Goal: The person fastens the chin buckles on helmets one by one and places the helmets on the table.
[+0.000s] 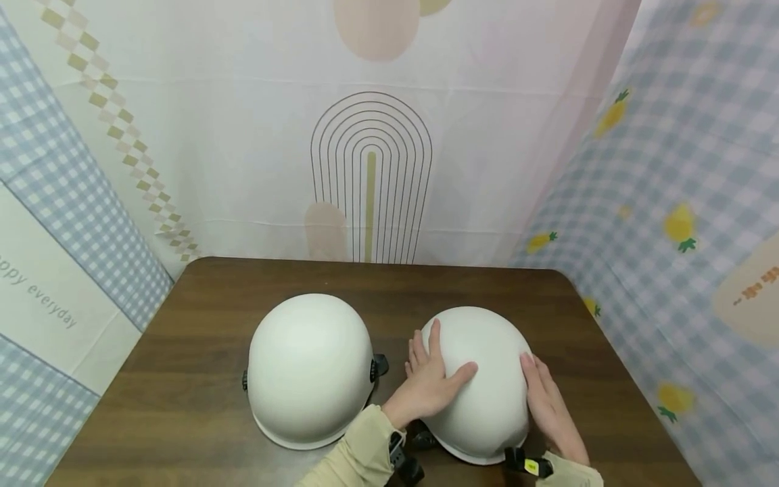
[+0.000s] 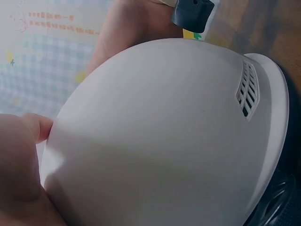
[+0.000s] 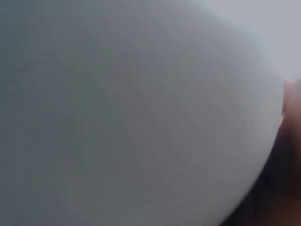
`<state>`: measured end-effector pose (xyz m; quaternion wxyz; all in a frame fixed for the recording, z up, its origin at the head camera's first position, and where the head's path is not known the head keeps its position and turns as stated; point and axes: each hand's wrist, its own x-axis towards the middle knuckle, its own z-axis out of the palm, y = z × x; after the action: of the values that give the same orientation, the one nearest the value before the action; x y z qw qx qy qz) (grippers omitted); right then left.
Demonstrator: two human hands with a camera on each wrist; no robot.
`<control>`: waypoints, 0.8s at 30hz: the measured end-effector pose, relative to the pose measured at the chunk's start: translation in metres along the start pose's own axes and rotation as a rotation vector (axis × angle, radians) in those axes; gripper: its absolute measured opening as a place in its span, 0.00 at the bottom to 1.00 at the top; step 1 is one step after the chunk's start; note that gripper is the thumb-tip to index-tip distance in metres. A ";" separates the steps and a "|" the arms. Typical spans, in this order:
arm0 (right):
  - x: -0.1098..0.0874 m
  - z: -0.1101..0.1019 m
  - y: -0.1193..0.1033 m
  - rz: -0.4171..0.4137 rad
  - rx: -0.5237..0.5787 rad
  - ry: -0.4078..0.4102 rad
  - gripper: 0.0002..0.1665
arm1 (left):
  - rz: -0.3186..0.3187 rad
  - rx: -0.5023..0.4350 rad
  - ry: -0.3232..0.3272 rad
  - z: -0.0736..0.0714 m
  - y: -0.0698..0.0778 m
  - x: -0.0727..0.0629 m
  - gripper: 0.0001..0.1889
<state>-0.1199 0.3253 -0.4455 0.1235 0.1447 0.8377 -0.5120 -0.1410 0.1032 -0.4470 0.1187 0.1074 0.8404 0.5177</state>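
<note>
On the right of the table, in the head view, a white hard-shell helmet sits dome up. My left hand lies on its left side with fingers spread and the thumb reaching across the dome. Along the right side rest the straight fingers of my right hand. A slotted vent shows near the rim in the left wrist view. The close, blurred shell fills most of the right wrist view. To the left stands a second white helmet, also dome up, with a black fitting on its right side.
Both helmets stand on a dark brown wooden table with rounded back corners. Behind it hangs a pale patterned cloth. Blue checked cloth drapes close along the right side, and more hangs at the left.
</note>
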 end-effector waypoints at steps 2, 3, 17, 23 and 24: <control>-0.001 0.001 -0.002 0.006 0.006 0.013 0.61 | 0.004 -0.004 0.002 0.000 0.000 0.001 0.53; -0.001 0.002 -0.003 0.011 0.008 0.018 0.61 | 0.005 -0.006 0.004 0.000 0.000 0.001 0.53; -0.006 0.005 -0.004 0.009 0.027 0.092 0.62 | 0.015 -0.014 0.008 0.005 0.001 0.005 0.55; -0.012 0.001 -0.005 0.010 0.007 0.081 0.62 | 0.007 -0.030 0.011 0.007 0.001 0.004 0.55; -0.013 0.000 -0.006 0.005 -0.001 0.080 0.62 | 0.009 -0.034 0.014 0.007 0.001 0.004 0.55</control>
<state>-0.1103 0.3215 -0.4364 0.0914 0.1672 0.8417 -0.5051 -0.1423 0.1108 -0.4491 0.1125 0.1055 0.8318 0.5331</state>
